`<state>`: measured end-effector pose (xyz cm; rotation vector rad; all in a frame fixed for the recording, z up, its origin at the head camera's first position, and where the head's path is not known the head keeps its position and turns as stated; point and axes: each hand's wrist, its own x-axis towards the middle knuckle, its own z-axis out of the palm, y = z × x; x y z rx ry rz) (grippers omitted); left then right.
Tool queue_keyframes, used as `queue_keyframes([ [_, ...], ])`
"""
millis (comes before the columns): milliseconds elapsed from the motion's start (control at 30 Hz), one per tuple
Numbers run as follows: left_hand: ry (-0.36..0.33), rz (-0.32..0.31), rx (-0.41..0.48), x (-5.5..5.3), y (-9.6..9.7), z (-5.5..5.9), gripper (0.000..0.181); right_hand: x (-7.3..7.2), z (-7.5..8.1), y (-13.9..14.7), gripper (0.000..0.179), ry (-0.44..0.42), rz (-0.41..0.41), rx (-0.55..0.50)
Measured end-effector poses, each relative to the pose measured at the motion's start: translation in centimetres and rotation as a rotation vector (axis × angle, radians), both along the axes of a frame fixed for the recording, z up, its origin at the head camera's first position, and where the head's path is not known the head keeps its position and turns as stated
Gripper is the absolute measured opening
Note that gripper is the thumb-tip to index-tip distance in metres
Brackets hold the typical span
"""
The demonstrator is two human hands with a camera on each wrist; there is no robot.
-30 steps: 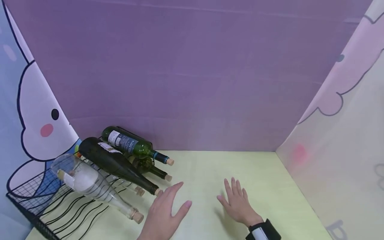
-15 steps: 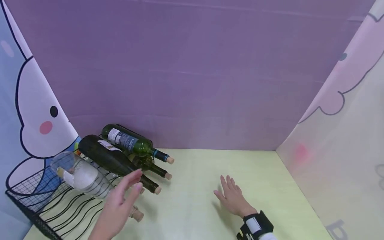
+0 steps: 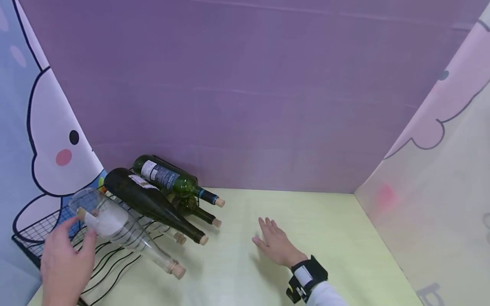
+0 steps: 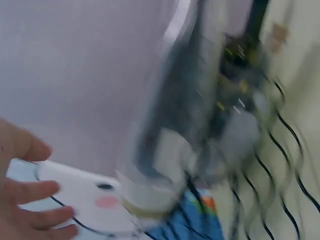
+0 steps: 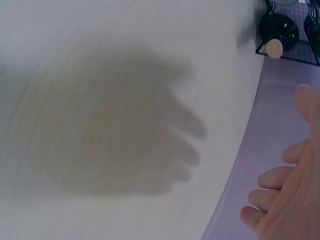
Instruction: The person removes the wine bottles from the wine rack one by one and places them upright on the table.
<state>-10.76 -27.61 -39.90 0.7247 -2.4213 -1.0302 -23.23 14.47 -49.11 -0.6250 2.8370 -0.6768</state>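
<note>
My left hand (image 3: 66, 261) is at the left of the black wire rack (image 3: 121, 274), near the base of a clear corked bottle (image 3: 115, 223) lying there. Thumb and fingers are spread. A gap shows between this hand (image 4: 32, 200) and the blurred clear bottle (image 4: 162, 160) in the left wrist view. Beyond it lie a dark corked bottle (image 3: 153, 205) and a green one with a blue label (image 3: 164, 176). My right hand (image 3: 279, 246) is held over the table with fingers extended, holding nothing; the right wrist view shows that hand (image 5: 290, 192) and its shadow.
Another green bottle (image 3: 193, 210) and a clear one with a cork (image 3: 179, 237) lie lower in the rack. The pale yellow table (image 3: 229, 272) meets a purple backdrop (image 3: 245, 106), with printed panels at both sides.
My left hand has swept left, from beside the bottles' corks past the clear bottle's neck to its base. My right hand has shifted slightly left. The bottles stay put in the rack.
</note>
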Motion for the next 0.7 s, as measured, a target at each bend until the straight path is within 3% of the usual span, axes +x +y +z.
queue_keyframes([
  [133, 0.089, 0.172, -0.044, -0.1, -1.6, -1.8, 0.057, 0.0, 0.3, -1.2, 0.07, -0.01, 0.025, -0.002],
  [233, 0.045, 0.235, 0.003, -0.2, -2.5, -2.8, 0.061, -0.2, 0.7, -2.2, 0.07, -0.008, 0.044, -0.004],
  [400, -0.093, 0.198, 0.082, -0.8, -3.5, -2.8, 0.072, -0.8, 1.5, -3.5, 0.07, 0.004, 0.04, -0.046],
  [533, -0.165, 0.165, 0.11, -0.8, -4.2, -2.5, 0.08, -1.1, 1.9, -4.1, 0.07, 0.011, 0.045, -0.06],
  [700, -0.296, 0.179, 0.185, -0.7, -5.1, -2.7, 0.089, -1.5, 2.3, -4.8, 0.069, 0.012, 0.056, -0.052],
])
